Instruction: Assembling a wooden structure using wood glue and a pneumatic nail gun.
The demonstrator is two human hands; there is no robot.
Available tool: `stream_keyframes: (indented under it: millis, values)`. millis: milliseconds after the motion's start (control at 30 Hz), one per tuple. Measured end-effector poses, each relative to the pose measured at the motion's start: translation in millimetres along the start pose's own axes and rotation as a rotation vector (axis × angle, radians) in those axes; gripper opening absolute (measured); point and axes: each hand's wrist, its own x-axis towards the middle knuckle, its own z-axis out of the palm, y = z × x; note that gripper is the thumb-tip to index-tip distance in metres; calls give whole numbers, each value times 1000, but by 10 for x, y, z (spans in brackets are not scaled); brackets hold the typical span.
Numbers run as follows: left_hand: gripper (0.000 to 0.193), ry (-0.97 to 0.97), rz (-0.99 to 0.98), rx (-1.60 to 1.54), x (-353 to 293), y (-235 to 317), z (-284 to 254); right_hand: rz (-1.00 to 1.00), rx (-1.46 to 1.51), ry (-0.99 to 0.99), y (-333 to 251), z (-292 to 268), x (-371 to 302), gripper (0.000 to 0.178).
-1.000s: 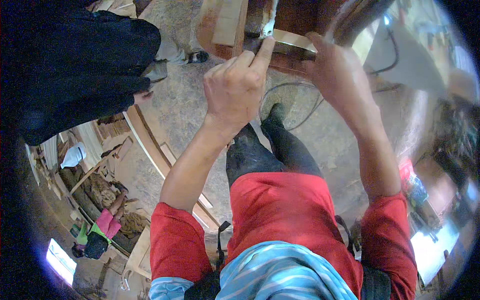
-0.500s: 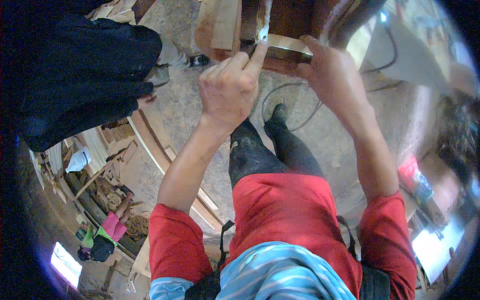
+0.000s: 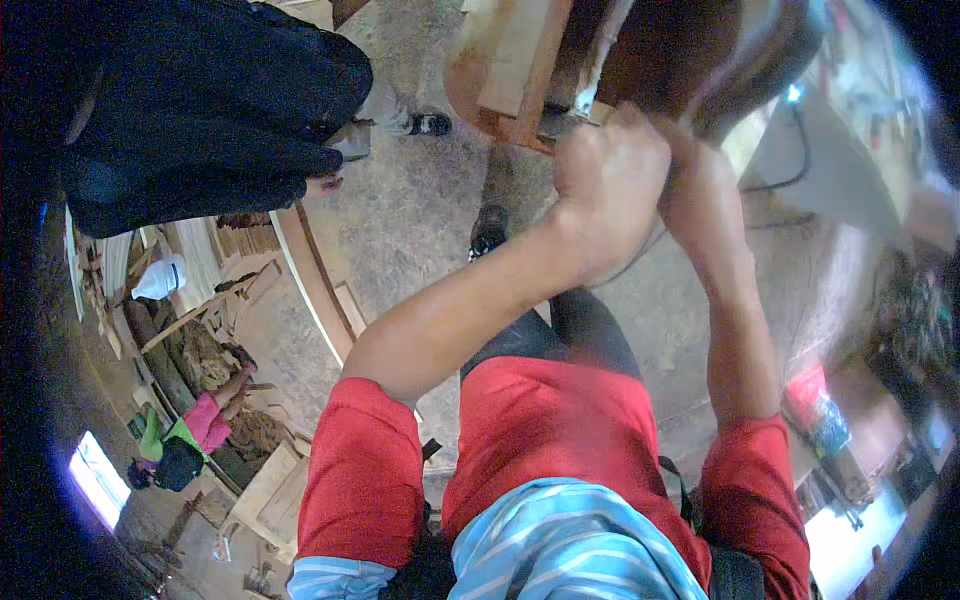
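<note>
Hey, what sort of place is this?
Probably a woodworking workshop: there's a brown wooden furniture-like piece with a curved edge up top, plus a long brown wooden plank and thin pale wooden strips off to the left.

Hands point(image 3: 614, 172) close together, left forearm point(image 3: 475, 292) slanting inward

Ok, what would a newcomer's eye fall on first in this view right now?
The bright red cloth shirt filling the lower centre, with light-blue, white-striped cloth at the bottom edge. Next, the bare left hand and bare right hand, close together at the lower edge of a brown wooden piece at top centre. A person in loose black clothing looms large at upper left.
</note>
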Motion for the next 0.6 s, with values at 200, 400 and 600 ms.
stream_keyframes:
  millis: [200, 400, 600]
  values:
    - [27, 38, -29, -19, -50, 28, 116, 46, -51, 21, 91, 58, -58, 36]
    - [33, 3, -70, -94, -124, 37, 14, 98, -61, -12, 29, 11, -90, 36]
    - [52, 123, 20, -117, -516, -304, 127, 215, -84, -119, -294, -27, -60, 36]
